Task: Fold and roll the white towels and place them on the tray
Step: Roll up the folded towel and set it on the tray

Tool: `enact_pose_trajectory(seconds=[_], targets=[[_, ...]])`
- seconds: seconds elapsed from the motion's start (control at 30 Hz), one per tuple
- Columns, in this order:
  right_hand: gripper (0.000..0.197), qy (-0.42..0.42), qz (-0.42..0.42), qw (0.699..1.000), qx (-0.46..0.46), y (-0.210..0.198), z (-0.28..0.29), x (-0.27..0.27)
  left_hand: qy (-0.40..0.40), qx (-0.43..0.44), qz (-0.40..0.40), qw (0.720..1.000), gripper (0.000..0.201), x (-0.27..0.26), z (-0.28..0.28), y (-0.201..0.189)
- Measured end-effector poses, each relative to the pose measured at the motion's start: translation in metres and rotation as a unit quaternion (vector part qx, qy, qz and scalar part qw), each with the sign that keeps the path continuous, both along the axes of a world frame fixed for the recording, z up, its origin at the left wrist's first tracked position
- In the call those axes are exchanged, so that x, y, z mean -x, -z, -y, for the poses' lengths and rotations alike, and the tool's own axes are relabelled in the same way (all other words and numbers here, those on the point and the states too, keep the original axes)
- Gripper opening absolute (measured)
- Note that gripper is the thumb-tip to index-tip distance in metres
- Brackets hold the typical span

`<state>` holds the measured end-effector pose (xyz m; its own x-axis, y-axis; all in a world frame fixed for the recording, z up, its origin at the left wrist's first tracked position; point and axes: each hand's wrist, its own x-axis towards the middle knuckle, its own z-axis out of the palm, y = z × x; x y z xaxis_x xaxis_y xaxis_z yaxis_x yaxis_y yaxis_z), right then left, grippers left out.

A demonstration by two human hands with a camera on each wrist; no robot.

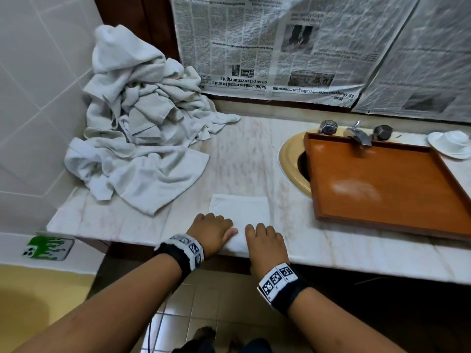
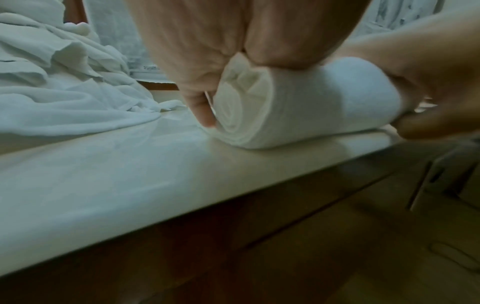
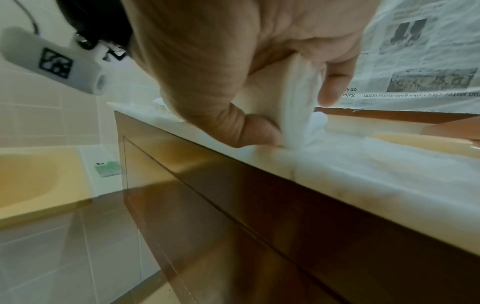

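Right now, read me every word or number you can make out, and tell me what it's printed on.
"Sabah leaders urged to unite on 40 pct revenue rights": newspaper on the wall, hung upside down.
"sister-city talks gain momentum": same newspaper; the words before it are blurred.
Body text: too small.
Wristbands: square marker patterns only, no words.

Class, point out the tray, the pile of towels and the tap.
tray (image 1: 397,197): head view, bare orange floor.
pile of towels (image 1: 142,118): head view, middle of the heap.
tap (image 1: 358,135): head view, metal spout.

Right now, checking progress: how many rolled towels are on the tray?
0. The tray over the sink holds none; the only towel being rolled lies on the counter under both hands.
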<state>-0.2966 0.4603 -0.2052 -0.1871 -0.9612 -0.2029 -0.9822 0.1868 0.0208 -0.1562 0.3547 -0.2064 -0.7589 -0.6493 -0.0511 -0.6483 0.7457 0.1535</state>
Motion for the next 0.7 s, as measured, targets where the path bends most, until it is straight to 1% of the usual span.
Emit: enact_pose_trajectory(seconds=[0.03,0.07,0.1,0.17,0.23,0.27,0.3,0.33,0.4,0.47,0.53,0.57,0.6,0.63,0.67,0.7], targets=[[0.073,-0.008,-0.002,1.000,-0.013,-0.002,0.002,0.002,0.005,0.055,-0.023,0.998,0.035,-0.003,-0.010,0.004],[0.070,-0.019,0.000,1.000,-0.012,-0.004,0.004,0.005,0.004,0.085,-0.031,0.996,0.035,-0.007,-0.022,0.011],[0.068,-0.022,0.006,1.000,-0.007,-0.005,0.007,0.008,0.001,0.096,-0.032,0.995,0.040,-0.010,-0.035,0.021],[0.065,-0.029,0.025,0.999,-0.013,-0.009,0.014,0.013,0.002,0.103,-0.017,0.995,0.066,-0.019,-0.055,0.041],[0.061,-0.045,0.045,0.997,-0.031,-0.012,0.021,0.018,-0.002,0.102,-0.001,0.995,0.092,-0.025,-0.063,0.049],[0.061,-0.049,0.053,0.997,-0.039,-0.012,0.024,0.021,-0.007,0.097,0.009,0.995,0.100,-0.024,-0.060,0.048],[0.062,-0.047,0.063,0.996,-0.051,-0.013,0.027,0.024,-0.012,0.093,0.013,0.996,0.102,-0.020,-0.056,0.046],[0.065,-0.040,0.079,0.994,-0.064,-0.013,0.029,0.025,-0.011,0.094,0.015,0.995,0.100,-0.014,-0.050,0.042],[0.069,-0.024,0.104,0.992,-0.069,-0.013,0.031,0.026,-0.015,0.094,0.035,0.995,0.088,-0.004,-0.034,0.032],[0.071,-0.013,0.096,0.995,-0.036,-0.011,0.026,0.022,-0.004,0.065,0.065,0.996,0.082,0.003,-0.020,0.026],[0.072,-0.012,0.062,0.998,0.018,-0.006,0.014,0.016,0.015,0.036,0.091,0.995,0.077,0.007,-0.010,0.015],[0.078,-0.014,0.038,0.999,0.033,-0.003,0.006,0.012,0.013,0.009,0.101,0.995,0.075,0.009,-0.006,0.009],[0.089,-0.012,0.017,0.999,0.037,0.000,-0.002,0.008,0.007,-0.019,0.107,0.994,0.074,0.011,-0.001,0.005],[0.097,-0.004,0.011,0.999,0.047,0.004,-0.010,0.006,0.007,-0.044,0.109,0.993,0.074,0.012,0.004,0.003],[0.099,0.001,0.008,0.998,0.060,0.007,-0.015,0.003,0.020,-0.082,0.112,0.990,0.074,0.014,0.009,0.001],[0.096,0.006,0.007,0.997,0.072,0.011,-0.019,0.002,0.035,-0.125,0.122,0.984,0.074,0.017,0.013,-0.003]])
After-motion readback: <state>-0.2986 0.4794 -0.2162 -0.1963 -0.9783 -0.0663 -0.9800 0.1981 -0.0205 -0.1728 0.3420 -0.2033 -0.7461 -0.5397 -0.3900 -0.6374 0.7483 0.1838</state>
